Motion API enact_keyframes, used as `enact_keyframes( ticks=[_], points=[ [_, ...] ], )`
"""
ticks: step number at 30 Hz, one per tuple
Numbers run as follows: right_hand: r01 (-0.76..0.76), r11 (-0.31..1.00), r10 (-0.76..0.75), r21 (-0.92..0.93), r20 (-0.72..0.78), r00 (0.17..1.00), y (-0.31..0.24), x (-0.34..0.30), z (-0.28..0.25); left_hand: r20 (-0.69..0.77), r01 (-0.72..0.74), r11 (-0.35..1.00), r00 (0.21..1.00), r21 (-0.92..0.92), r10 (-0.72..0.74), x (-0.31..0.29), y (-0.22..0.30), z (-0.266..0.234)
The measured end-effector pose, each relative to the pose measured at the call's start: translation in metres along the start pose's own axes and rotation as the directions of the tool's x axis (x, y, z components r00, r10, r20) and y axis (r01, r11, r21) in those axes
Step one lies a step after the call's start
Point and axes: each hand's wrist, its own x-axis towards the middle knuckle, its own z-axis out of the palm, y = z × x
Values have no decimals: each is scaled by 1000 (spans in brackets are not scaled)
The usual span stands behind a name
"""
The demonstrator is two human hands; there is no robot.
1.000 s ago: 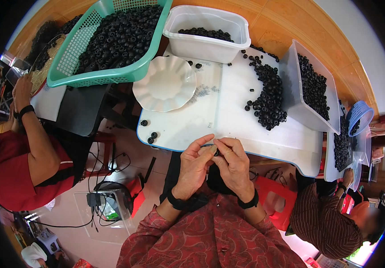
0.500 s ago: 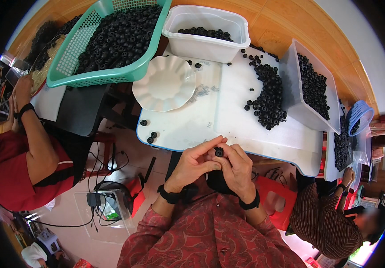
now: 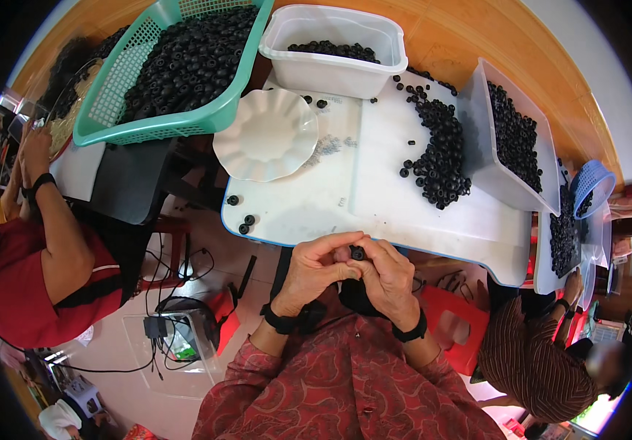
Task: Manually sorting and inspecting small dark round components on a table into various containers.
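Note:
Over the near edge of the table, both hands meet around a small black ring-shaped part [image 3: 357, 253]. My left hand [image 3: 310, 270] has its index finger above and its thumb below, closed in on the part from the left. My right hand [image 3: 389, 282] pinches it from the right between thumb and fingers. Part of the piece is hidden by the fingertips. Beyond my hands, similar black parts lie in a loose pile [image 3: 442, 158] on the white tabletop [image 3: 286, 209]. A few single ones sit near its left edge.
A scalloped white plate [image 3: 266, 139] lies at the left of the table. Behind stand a green basket [image 3: 88, 132], a white tub [image 3: 323, 77] and a translucent bin [image 3: 477, 136], all holding black parts. Co-workers sit left and right. A red stool [image 3: 470, 352] and cables [image 3: 156, 293] are below.
The black part has turned a little between my fingers, and its hole faces me less directly. My left fingertips have shifted slightly. The camera view has moved a little.

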Motion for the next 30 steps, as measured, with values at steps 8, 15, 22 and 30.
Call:
enact_keyframes(
  ticks=[8,15,22,30],
  points=[
    [-62,997,62,42,10,998,-1,-1,1,-15,-14,1000,1000,-13,14,-1,-7,-3],
    [-63,997,67,43,-107,992,-3,3,-4,-48,-24,977,999,-213,14,0,6,13],
    [-79,993,87,91,-84,993,2,-1,-4,-30,78,955,995,-288,-90,-3,5,11],
    [-83,991,87,102,-43,995,3,0,-6,-88,47,967,994,-252,-72,-4,2,15]
  ],
)
